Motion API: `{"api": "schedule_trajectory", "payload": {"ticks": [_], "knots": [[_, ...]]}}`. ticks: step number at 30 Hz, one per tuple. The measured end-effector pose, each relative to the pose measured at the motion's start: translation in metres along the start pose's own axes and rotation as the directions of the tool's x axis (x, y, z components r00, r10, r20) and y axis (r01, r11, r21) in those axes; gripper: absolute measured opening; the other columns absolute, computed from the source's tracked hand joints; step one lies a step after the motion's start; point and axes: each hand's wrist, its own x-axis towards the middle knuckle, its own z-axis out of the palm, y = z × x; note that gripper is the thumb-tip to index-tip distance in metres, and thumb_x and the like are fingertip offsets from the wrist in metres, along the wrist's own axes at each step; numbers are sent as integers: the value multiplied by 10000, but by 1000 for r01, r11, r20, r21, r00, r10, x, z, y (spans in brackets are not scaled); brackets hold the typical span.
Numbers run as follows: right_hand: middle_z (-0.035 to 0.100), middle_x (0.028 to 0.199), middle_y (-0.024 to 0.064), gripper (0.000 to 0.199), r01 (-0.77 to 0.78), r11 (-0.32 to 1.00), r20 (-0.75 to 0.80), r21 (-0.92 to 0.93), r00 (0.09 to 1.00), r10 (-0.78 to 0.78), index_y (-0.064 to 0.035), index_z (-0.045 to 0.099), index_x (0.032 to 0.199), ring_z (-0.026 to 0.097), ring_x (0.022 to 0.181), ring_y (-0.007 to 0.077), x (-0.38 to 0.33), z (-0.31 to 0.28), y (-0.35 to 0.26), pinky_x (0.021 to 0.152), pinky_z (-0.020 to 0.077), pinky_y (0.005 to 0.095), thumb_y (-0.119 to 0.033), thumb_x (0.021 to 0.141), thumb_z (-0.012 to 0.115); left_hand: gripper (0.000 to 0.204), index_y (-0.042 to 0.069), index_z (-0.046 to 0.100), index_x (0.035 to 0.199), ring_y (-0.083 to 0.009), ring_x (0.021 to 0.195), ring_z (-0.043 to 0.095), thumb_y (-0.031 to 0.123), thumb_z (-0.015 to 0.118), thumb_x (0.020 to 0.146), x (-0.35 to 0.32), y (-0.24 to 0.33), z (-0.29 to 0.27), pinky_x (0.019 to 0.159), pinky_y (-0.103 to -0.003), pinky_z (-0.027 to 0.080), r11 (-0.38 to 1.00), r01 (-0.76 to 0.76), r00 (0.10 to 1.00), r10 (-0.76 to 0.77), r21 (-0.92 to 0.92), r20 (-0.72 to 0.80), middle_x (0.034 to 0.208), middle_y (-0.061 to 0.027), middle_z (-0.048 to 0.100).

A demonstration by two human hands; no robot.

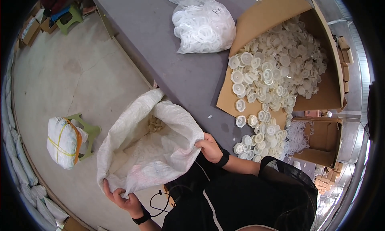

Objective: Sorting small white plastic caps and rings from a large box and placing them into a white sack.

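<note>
A large white woven sack point(160, 151) gapes toward me, its rim rolled outward. My left hand point(123, 199) pinches the lower left part of the rim. On the right side of the mouth, my right hand point(210, 147) grips the edge between thumb and fingers. Deep inside the sack lie some pale plastic caps point(155, 124); the rest of its bottom is hidden by folds. To the right of my right hand, a heap of round translucent plastic caps point(264, 141) spills across the grey table.
A tipped cardboard box point(276, 14) full of the same caps lies on the grey table point(160, 34). Beside it sit a clear bag of white rings point(204, 28) and a smaller box point(321, 141) with thin rings. A green stool point(90, 133) bears a tied white bundle point(62, 143).
</note>
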Motion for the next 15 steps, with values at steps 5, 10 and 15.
{"api": "schedule_trajectory", "payload": {"ticks": [5, 10, 15], "knots": [[578, 914, 35, 198, -11, 994, -41, 111, 999, 16, 8, 541, 954, 525, 831, 89, -5, 5, -7, 760, 396, 248, -77, 786, 478, 151, 49, 341, 653, -393, 1132, 336, -30, 402, 540, 1, 2, 2, 955, -427, 216, 999, -32, 999, 33, -17, 15, 1210, -226, 379], [594, 837, 15, 201, 4, 1000, -105, -3, 994, -4, -3, 575, 895, 536, 753, 70, -5, -2, -1, 693, 416, 232, -183, 832, 510, 156, 47, 343, 652, -396, 1120, 350, -29, 399, 528, 2, 2, 5, 949, -430, 228, 997, -45, 998, 47, -56, 33, 1201, -239, 382], [598, 800, 14, 211, -62, 991, -152, -118, 987, 44, 1, 590, 868, 539, 725, 67, -7, -7, -4, 663, 421, 224, -198, 820, 537, 155, 46, 350, 655, -396, 1110, 362, -29, 409, 532, 4, 4, 8, 941, -432, 240, 994, -89, 996, 91, -65, 22, 1190, -243, 387]]}}
